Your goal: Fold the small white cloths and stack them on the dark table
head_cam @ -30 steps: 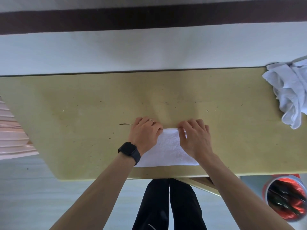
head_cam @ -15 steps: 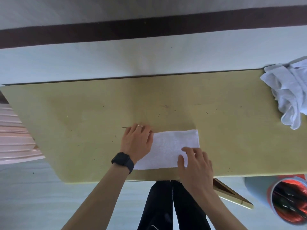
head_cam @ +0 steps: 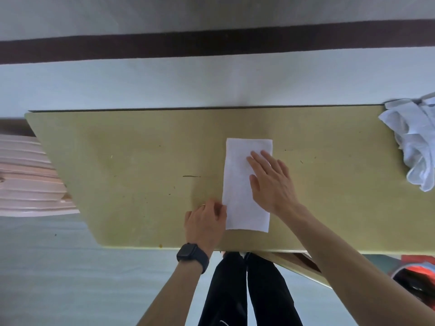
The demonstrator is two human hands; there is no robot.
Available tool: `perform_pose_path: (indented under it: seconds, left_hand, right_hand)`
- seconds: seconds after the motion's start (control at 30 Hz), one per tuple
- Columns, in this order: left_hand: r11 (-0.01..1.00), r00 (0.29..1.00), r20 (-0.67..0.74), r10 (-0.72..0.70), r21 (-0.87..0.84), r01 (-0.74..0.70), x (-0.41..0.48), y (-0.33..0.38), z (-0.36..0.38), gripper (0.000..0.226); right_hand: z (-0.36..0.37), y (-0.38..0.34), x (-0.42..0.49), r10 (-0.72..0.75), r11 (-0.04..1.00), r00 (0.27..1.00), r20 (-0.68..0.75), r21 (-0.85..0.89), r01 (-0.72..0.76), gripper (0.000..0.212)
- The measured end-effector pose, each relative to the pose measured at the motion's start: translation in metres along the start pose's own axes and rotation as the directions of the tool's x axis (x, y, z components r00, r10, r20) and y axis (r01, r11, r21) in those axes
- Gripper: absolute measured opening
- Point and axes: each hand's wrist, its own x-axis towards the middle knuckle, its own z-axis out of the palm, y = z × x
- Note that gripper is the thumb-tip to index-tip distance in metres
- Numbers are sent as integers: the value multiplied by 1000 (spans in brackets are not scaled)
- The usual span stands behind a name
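A folded white cloth (head_cam: pixel 237 182) lies as a long upright rectangle on the yellowish table (head_cam: pixel 141 172), near its front edge. My right hand (head_cam: pixel 270 182) lies flat on the cloth's right half, fingers straight and spread. My left hand (head_cam: pixel 206 222), with a ring and a black watch on the wrist, has its fingers curled at the cloth's lower left edge; whether they pinch the edge is hidden. A heap of unfolded white cloths (head_cam: pixel 414 142) sits at the table's far right.
A pale wall with a dark stripe (head_cam: pixel 211 43) runs behind the table. Stacked pink plastic furniture (head_cam: pixel 28 175) stands at the left. A red-and-blue bin (head_cam: pixel 416 276) is on the floor at the lower right. My dark-trousered legs (head_cam: pixel 247 290) are under the table's front edge.
The cloth has been turned from lying crosswise to lying lengthwise, away from me. My right hand moved up onto it and flattened; my left hand slid down to its lower left edge.
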Motion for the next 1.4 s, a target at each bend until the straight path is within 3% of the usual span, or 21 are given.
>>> perform_pose_path:
  seconds: [0.1, 0.17, 0.23, 0.3, 0.4, 0.5, 0.6, 0.67, 0.8, 0.97, 1.07, 1.13, 1.2, 1.3, 1.4]
  left_hand:
    - [983, 977, -128, 169, 94, -157, -4, -11, 7, 15]
    - [910, 877, -257, 406, 208, -360, -7, -23, 14, 21]
    - [779, 748, -230, 622, 273, -564, -7, -35, 18, 31]
    - [647, 652, -89, 753, 284, -708, -6, -48, 20, 40]
    - [584, 630, 106, 769, 284, -761, -8, -65, 23, 57]
    - [560, 625, 172, 762, 311, -768, -18, -72, 27, 63]
    - [484, 547, 88, 833, 363, -796, -30, -75, 37, 35]
    - [479, 518, 20, 855, 351, -805, -36, -71, 37, 33]
    - [491, 508, -43, 860, 336, -804, -43, -66, 35, 33]
    - [523, 535, -26, 844, 259, -812, -41, -66, 30, 26]
    - [658, 661, 49, 749, 67, -750, -37, -53, 15, 8]
    - [829, 806, 196, 559, -113, -548, -31, -35, -7, 22]
    - [926, 857, 364, 366, -228, -300, -17, -17, -32, 39]
    - [908, 866, 412, 284, -405, -105, 12, 1, -59, 27]
    - [800, 887, 416, 199, -592, 98, 42, 10, -65, 21]
  right_hand:
    - [8, 4, -46, -58, 994, 980, -192, 80, 75, 42]
    - [18, 9, -83, -104, 988, 971, -215, 91, 126, 42]
    - [28, 14, -115, -164, 980, 971, -173, 83, 181, 50]
    - [37, 18, -135, -212, 975, 973, -93, 45, 217, 62]
    - [43, 20, -150, -240, 970, 971, 8, -50, 240, 76]
    - [50, 22, -160, -258, 959, 966, 17, -121, 258, 74]
    - [62, 24, -170, -273, 958, 953, -128, -129, 257, 49]
    - [68, 23, -174, -262, 963, 946, -191, -112, 244, 35]
    - [68, 22, -172, -277, 961, 922, -272, -106, 257, 23]
    - [58, 29, -170, -311, 949, 920, -238, -19, 316, 19]
    - [42, 27, -166, -264, 945, 953, -150, 159, 287, 17]
    - [26, 23, -157, -197, 932, 977, -78, 293, 211, 19]
    - [4, 17, -141, -98, 905, 995, -31, 413, 102, 20]
    - [-27, 8, -110, 123, 762, 988, 98, 629, -157, 7]
    - [-36, 5, -73, 273, 602, 943, 192, 731, -323, 3]
